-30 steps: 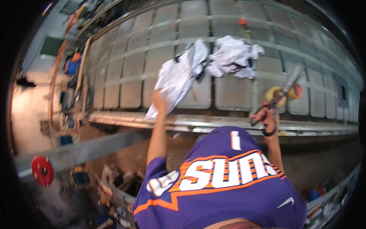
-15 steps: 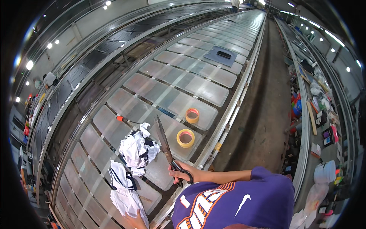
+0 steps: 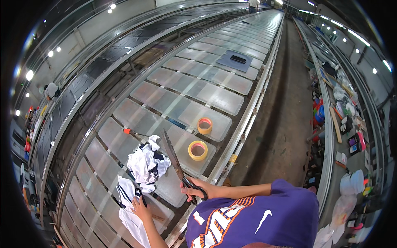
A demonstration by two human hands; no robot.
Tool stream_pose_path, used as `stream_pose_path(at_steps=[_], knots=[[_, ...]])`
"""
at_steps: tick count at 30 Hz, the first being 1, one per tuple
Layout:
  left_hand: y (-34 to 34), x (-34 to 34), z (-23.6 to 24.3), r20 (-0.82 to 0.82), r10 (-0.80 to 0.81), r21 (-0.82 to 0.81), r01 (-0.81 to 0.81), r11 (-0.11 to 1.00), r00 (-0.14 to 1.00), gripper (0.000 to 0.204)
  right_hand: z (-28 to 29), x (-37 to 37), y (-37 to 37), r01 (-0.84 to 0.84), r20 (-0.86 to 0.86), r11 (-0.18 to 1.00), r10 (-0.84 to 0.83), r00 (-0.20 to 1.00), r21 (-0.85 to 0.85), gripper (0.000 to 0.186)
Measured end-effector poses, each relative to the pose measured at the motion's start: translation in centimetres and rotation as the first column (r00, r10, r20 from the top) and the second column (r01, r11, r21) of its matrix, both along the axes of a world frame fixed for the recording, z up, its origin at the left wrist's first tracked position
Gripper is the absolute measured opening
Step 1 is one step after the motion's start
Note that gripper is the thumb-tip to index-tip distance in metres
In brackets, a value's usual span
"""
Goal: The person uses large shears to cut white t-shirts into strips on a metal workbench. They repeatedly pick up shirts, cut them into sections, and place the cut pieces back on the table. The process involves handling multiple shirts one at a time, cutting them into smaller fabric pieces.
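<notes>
My right hand (image 3: pixel 197 190) is wrapped round the black handles of a large pair of scissors (image 3: pixel 175 162), whose long dark blades point up and away over the table. To the left, my left hand (image 3: pixel 142 211) rests on a white cloth piece with dark stripes (image 3: pixel 128 215), its fingers stretched out and apart near the striped part. Just beyond lies a crumpled heap of white and navy cloth (image 3: pixel 145 163), left of the scissors. Two rolls of yellowish tape, a nearer roll (image 3: pixel 192 156) and a farther roll (image 3: pixel 199 126), lie beyond my right hand.
The long table (image 3: pixel 186 103) carries rows of grey panels. A tool with an orange-red end (image 3: pixel 127 131) lies past the cloth. Farther off, a dark oblong object (image 3: pixel 238 59) sits on a grey sheet (image 3: pixel 223 61). A white bucket (image 3: pixel 352 183) and clutter line the right-hand side.
My left hand has moved up and forward along the cloth, from its near end to the dark-striped part. The scissors stay in my right hand; the view has shifted slightly.
</notes>
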State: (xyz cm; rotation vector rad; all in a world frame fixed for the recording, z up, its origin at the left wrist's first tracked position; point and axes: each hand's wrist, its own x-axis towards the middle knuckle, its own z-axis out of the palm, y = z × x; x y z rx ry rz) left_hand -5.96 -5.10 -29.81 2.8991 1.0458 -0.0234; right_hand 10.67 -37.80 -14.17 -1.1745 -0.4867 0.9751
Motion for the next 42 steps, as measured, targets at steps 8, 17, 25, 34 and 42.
stream_pose_path(at_steps=[8, 17, 25, 34, 42], knots=[[2.6, 0.6, 1.2, 0.281, 0.004, 0.061, -0.022, 0.998, 0.96, 0.019, -1.0, 0.1, -0.7, 0.005, -0.032, 1.0, -0.006, 0.999, -0.02, 0.042], [4.4, 1.2, 4.2, 0.549, 0.07, -0.04, -0.058, 0.998, 0.833, 0.018, -0.4, 0.1, -0.5, -0.035, -0.01, 0.999, 0.035, 0.999, -0.036, 0.042], [3.9, 1.3, 5.6, 0.687, 0.193, -0.226, -0.047, 0.973, 0.7, 0.02, -0.9, 0.0, -0.3, -0.046, -0.014, 0.998, 0.046, 0.999, -0.032, 0.043], [0.6, 1.8, 8.4, 0.768, 0.251, -0.326, 0.023, 0.945, 0.59, 0.018, -1.2, 0.1, -0.1, -0.078, 0.005, 0.994, 0.078, 0.997, -0.075, 0.042], [0.4, 1.3, 8.9, 0.735, 0.308, -0.377, -0.014, 0.926, 0.604, 0.018, -1.9, -0.4, 0.7, -0.065, 0.034, 0.996, 0.066, 0.997, -0.054, 0.046]])
